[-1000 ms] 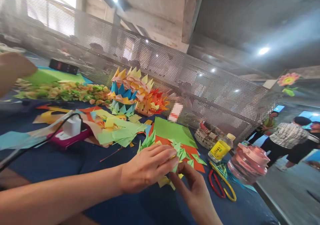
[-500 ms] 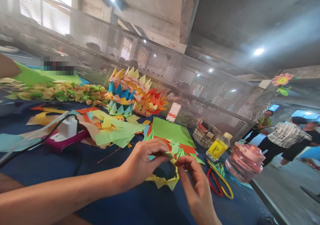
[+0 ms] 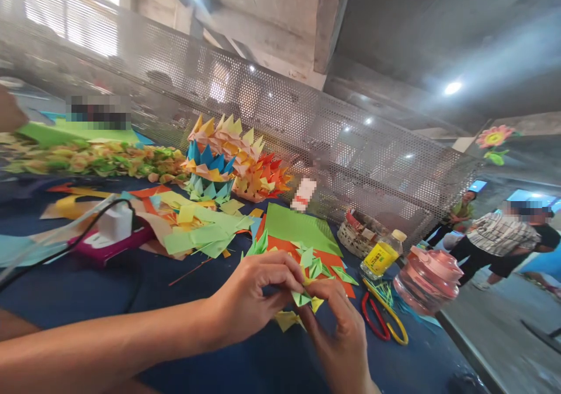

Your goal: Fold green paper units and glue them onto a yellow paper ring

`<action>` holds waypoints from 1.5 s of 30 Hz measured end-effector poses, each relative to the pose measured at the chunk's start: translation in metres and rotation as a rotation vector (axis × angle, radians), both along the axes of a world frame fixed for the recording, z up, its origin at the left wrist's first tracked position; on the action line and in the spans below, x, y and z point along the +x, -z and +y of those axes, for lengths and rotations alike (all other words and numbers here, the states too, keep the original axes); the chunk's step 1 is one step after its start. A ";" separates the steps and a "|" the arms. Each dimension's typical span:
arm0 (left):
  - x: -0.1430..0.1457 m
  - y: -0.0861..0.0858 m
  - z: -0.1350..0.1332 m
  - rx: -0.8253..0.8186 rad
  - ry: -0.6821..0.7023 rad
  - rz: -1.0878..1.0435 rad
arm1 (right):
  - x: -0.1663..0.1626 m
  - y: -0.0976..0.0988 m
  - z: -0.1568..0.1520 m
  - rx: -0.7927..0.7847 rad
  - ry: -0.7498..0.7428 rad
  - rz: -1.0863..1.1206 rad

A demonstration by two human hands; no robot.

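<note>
Both hands meet over the dark blue tabletop (image 3: 188,347). My left hand (image 3: 249,294) pinches a folded paper piece (image 3: 301,299), light green, from the left side. My right hand (image 3: 344,335) is closed on the same piece from the right, thumb below and index finger above. A chain of yellow folded paper points (image 3: 287,321) hangs just under the fingers; the hands hide most of it. Several loose green folded pieces (image 3: 313,265) lie just behind the fingertips, on orange paper (image 3: 274,243).
Colourful folded paper rings (image 3: 228,154) stand at the back, near a mesh partition (image 3: 372,148). To the right are red-and-yellow-handled scissors (image 3: 385,318), a yellow-labelled bottle (image 3: 381,256), a pink jug (image 3: 429,280) and a basket (image 3: 357,236). Paper scraps (image 3: 205,230) and a purple power strip (image 3: 105,248) lie left.
My hands have come closer together, and the right fingers now grip the light green piece with the left. The yellow chain, an open loop before, is now more covered and bunched.
</note>
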State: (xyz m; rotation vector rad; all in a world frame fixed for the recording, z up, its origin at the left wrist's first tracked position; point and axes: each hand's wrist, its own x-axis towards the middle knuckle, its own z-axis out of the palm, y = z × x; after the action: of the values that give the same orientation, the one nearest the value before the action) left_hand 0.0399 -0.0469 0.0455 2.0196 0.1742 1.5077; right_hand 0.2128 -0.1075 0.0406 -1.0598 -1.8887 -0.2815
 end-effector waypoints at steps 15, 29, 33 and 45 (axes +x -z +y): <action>-0.001 0.003 -0.004 0.005 -0.042 0.012 | 0.001 -0.003 -0.004 0.142 -0.012 -0.119; -0.005 -0.003 -0.011 -0.544 0.158 0.188 | 0.001 0.003 -0.004 -0.041 0.029 -0.188; -0.005 -0.004 -0.013 -0.677 0.236 0.204 | 0.002 0.005 -0.011 -0.072 0.052 -0.217; -0.002 0.006 -0.017 -0.999 0.450 0.312 | -0.014 0.014 -0.066 -0.471 0.148 0.092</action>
State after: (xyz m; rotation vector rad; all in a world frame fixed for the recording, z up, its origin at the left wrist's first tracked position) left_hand 0.0379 -0.0636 0.0397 1.3149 0.4555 0.5973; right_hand 0.1987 -0.1734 0.0266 -1.5015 -1.8393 0.1382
